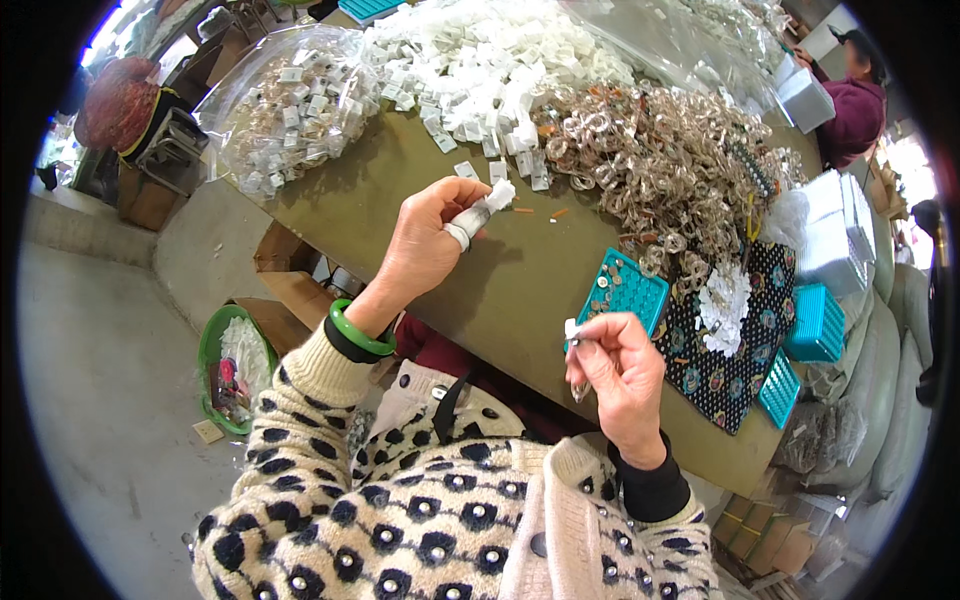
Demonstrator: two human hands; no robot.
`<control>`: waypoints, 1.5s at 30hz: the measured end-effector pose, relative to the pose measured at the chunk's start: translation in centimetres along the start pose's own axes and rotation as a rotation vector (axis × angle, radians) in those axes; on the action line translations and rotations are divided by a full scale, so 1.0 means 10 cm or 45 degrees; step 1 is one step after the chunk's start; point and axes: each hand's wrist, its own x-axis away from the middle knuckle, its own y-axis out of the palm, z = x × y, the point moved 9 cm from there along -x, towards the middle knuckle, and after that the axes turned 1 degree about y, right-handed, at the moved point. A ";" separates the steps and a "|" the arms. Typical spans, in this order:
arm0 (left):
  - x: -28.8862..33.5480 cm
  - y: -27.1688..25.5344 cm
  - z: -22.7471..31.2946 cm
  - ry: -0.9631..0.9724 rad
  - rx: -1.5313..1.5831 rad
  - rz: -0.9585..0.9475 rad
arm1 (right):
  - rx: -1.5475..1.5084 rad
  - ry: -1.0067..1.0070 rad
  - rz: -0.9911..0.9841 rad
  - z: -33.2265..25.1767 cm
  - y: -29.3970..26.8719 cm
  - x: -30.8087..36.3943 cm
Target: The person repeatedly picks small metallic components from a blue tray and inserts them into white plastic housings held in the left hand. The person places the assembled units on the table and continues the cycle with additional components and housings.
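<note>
Right hand (pixel 630 375), just in front of the turquoise tray (pixel 645 287), thumb and forefinger clamped on a small white piece (pixel 571 328); a clear bit (pixel 580 391) showed below those fingers, whether joined to the white piece could not be told; left hand (pixel 425 235), left of the tray, fingers closed on a white wad (pixel 502 194) jutting past the fingertips; white wrapping (pixel 463 228) with a dark band lay along the thumb side, whether worn or held was unclear; green bangle (pixel 360 330) on the left wrist.

Tray, slotted, bore small round metallic parts (pixel 602 283) and rested on an olive table (pixel 500 300); right of it, dark patterned cloth (pixel 700 385) under white scraps (pixel 724 310); farther right, a turquoise tray stack (pixel 815 322); beyond the tray, a heap of clear looped pieces (pixel 630 150); beyond and leftward, a mound of white tags (pixel 470 70); far left, a clear bag (pixel 300 110) of tagged pieces.
</note>
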 end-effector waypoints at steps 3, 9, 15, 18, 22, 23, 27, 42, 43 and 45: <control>0.16 0.22 0.01 -0.261 0.310 -0.110 | -0.119 -0.221 0.064 -0.19 -0.05 -0.10; 0.33 0.49 0.59 0.353 -0.104 -0.088 | 0.050 -0.433 0.011 -0.32 -0.01 -0.24; 0.39 0.66 0.29 -0.107 0.918 0.020 | 0.041 -0.545 0.128 -0.26 -0.01 -0.18; 0.51 0.90 0.15 -0.391 1.288 -0.121 | 0.072 -0.597 0.160 -0.26 0.02 -0.17; 0.59 0.92 0.08 -0.445 1.282 -0.160 | 0.001 -0.492 0.046 -0.23 0.10 -0.16; 0.59 0.91 0.07 -0.448 1.308 -0.167 | 0.052 -0.494 0.105 -0.24 0.05 -0.15; 0.61 0.90 0.08 -0.459 1.361 -0.243 | 0.101 -0.416 0.159 -0.23 -0.01 -0.16; 0.67 0.87 0.00 -0.411 1.456 -0.213 | -0.167 -0.105 0.224 -0.04 -0.03 -0.22; 0.66 0.86 0.01 -0.375 1.473 -0.219 | -0.172 -0.070 0.214 -0.03 -0.02 -0.22; 0.65 0.83 0.04 -0.305 1.413 -0.210 | -0.117 -0.021 0.216 -0.02 -0.02 -0.22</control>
